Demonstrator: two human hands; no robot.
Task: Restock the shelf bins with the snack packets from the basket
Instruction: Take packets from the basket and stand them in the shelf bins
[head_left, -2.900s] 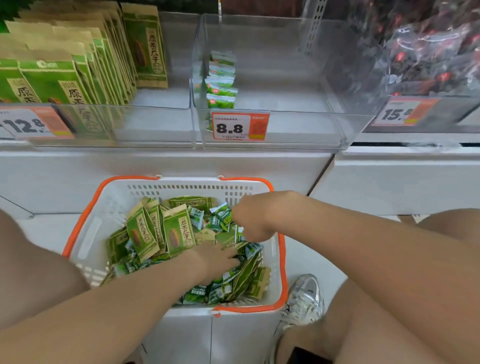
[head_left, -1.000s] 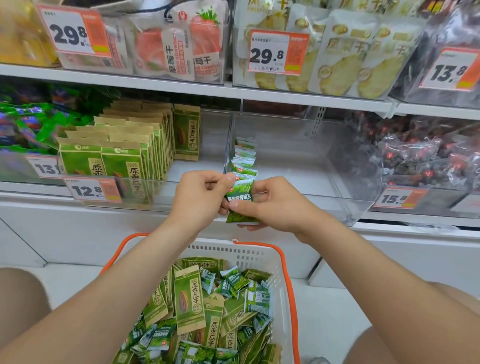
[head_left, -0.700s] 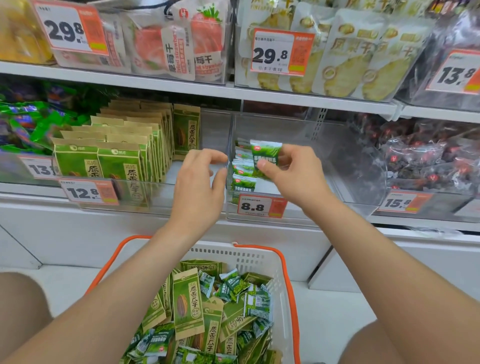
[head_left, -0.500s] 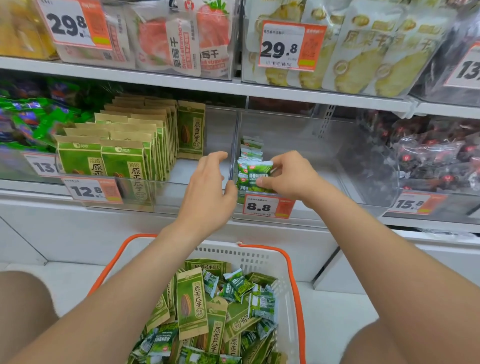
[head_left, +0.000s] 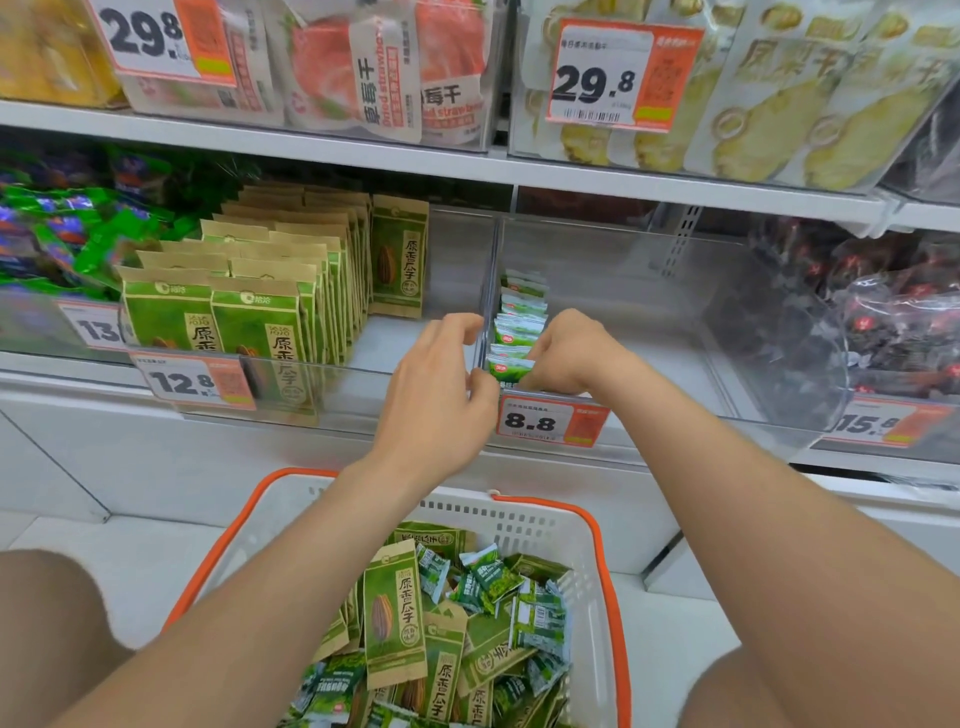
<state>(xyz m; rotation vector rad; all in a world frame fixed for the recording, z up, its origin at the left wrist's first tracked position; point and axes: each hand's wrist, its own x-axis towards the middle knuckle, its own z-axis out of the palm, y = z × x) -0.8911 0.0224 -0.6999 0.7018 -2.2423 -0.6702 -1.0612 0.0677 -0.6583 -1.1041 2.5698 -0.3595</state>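
Note:
A white basket with an orange rim (head_left: 605, 571) sits on the floor below me, holding large green-and-kraft seed packets (head_left: 395, 613) and small green snack packets (head_left: 488, 577). On the shelf, a clear bin (head_left: 675, 322) tagged 8.8 has a row of small green packets (head_left: 522, 312) along its left wall. My right hand (head_left: 571, 353) is inside this bin and grips the front packet (head_left: 511, 369) of that row. Just left of it, my left hand (head_left: 441, 384) hovers at the bin's front corner, fingers loosely curled over the divider, holding nothing.
The neighbouring left bin (head_left: 415, 364), tagged 12.8, holds upright rows of large seed packets (head_left: 260, 312). Dark packets (head_left: 893, 322) fill the bin on the right. The upper shelf (head_left: 519, 171) carries dried-fruit bags. My knees flank the basket.
My right hand carried a small green packet from above the basket into the 8.8 bin and lowered it to the front of the row. My left hand let go and followed to the bin's corner.

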